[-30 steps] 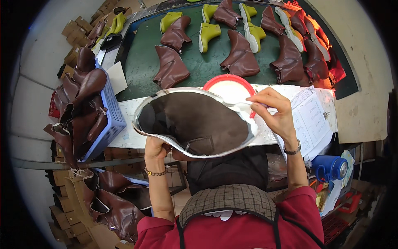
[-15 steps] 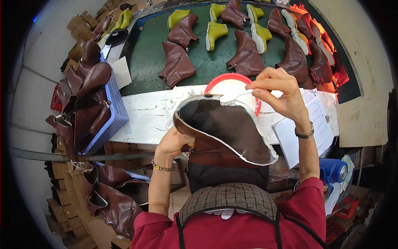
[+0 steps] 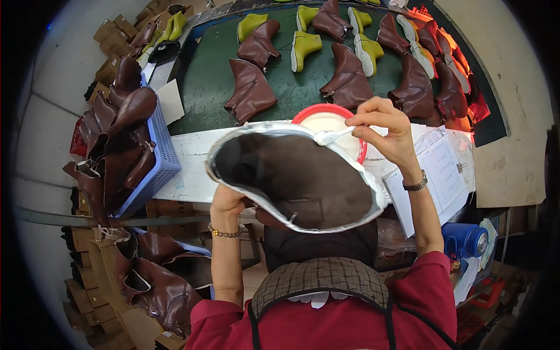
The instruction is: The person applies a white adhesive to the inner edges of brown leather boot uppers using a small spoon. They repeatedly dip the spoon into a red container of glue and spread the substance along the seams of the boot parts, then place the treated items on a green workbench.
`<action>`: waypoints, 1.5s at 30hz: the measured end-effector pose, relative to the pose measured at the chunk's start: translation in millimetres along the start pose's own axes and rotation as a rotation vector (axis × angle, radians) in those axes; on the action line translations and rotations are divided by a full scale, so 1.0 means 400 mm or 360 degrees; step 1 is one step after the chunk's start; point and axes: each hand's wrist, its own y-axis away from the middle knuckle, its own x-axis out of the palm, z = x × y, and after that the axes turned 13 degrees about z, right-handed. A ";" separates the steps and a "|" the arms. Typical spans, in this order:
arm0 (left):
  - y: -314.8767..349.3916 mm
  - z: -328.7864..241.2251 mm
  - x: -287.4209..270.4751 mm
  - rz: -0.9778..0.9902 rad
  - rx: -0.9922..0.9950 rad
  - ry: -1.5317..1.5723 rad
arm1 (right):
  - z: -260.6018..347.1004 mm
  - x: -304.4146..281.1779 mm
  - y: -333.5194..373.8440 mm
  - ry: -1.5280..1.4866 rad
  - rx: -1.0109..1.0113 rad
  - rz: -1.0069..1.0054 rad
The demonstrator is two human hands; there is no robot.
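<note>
My left hand (image 3: 227,200) grips a brown leather boot upper (image 3: 303,175) from below at its left side; the fingers are partly hidden behind it. Its wide open underside faces up, showing a dark lining and a whitish edge all round. In my right hand (image 3: 385,125), pinched between thumb and fingers, is a small white brush (image 3: 330,137). The brush's head touches the far edge of the upper. Just behind stands a round red-rimmed bowl (image 3: 318,111) of white liquid, partly covered by the upper and my right hand.
Brown boot uppers (image 3: 248,90) and yellow-green boot forms (image 3: 305,49) stand on a green conveyor belt (image 3: 204,70). A blue basket (image 3: 163,154) heaped with uppers is at the left. Papers (image 3: 437,175) and a blue flask (image 3: 465,240) are at the right; orange light glows beyond.
My left hand has moved slightly left and turned the upper, so its opening faces up more fully. The brush has shifted slightly right along the edge.
</note>
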 end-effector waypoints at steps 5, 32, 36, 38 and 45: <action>0.009 -0.035 -0.014 0.0114 0.0301 0.0076 | -0.006 0.013 0.060 -0.0029 0.0144 -0.0049; 0.013 -0.034 -0.071 -0.0147 0.0093 -0.0308 | -0.034 -0.008 0.011 0.0007 0.0131 0.0045; -0.011 -0.055 -0.055 -0.0322 0.0057 -0.0338 | -0.112 0.003 0.086 -0.0439 0.0556 -0.0281; -0.045 -0.066 -0.033 -0.0534 0.0132 -0.0197 | -0.153 0.017 0.133 -0.0609 0.0756 -0.0409; -0.208 -0.150 -0.286 -0.0628 0.0344 0.0193 | -0.308 0.175 0.320 -0.0760 0.1149 -0.0695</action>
